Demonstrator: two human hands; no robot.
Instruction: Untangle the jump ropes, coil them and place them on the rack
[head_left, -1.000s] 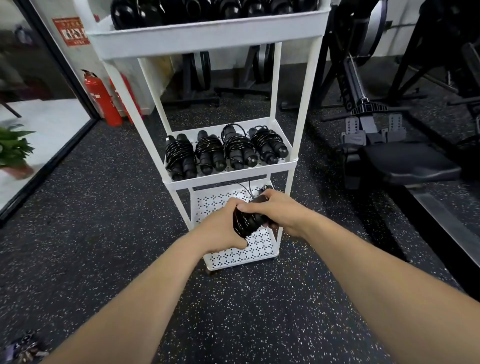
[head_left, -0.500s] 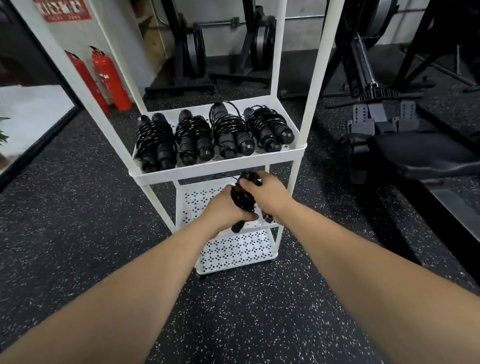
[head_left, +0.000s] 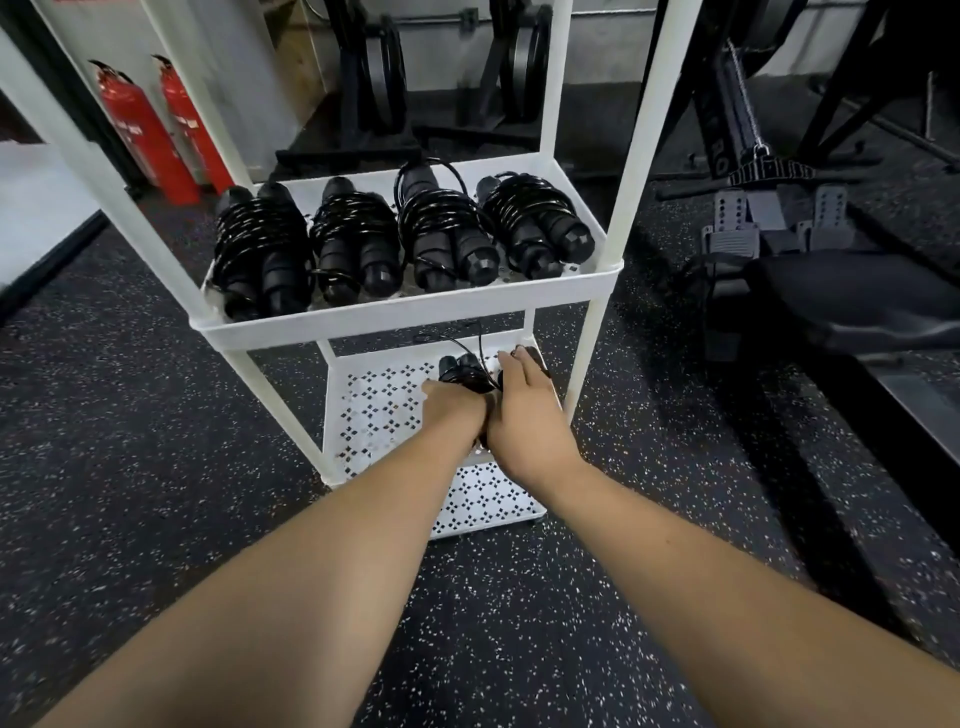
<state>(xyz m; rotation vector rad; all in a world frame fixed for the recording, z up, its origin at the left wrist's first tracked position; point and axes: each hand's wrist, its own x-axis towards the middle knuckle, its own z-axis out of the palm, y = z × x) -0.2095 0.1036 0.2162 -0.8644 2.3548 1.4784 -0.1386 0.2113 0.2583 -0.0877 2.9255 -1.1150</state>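
Black coiled jump rope: two handles side by side, cord wound round them, one loose loop standing up at the far end. Located low in white rack, at right-hand part of perforated bottom shelf; contact with the shelf floor not discernible.

Left hand: curled round the bundle's near end, gripping.
Right hand: laid over the bundle's right side, fingers nearly straight, pressing rather than clasping.

Handling, as judged: set down flat, handles aligned like the row above; tuck the loose loop before letting go, to keep the winding from springing open.

Adjacent: row of four coiled ropes filling middle shelf.

Obstructions: middle shelf's front rim overhanging the hands; front right post near the right hand, limiting room on that side.

Further off: two red fire extinguishers, rowing machine, weight plates.
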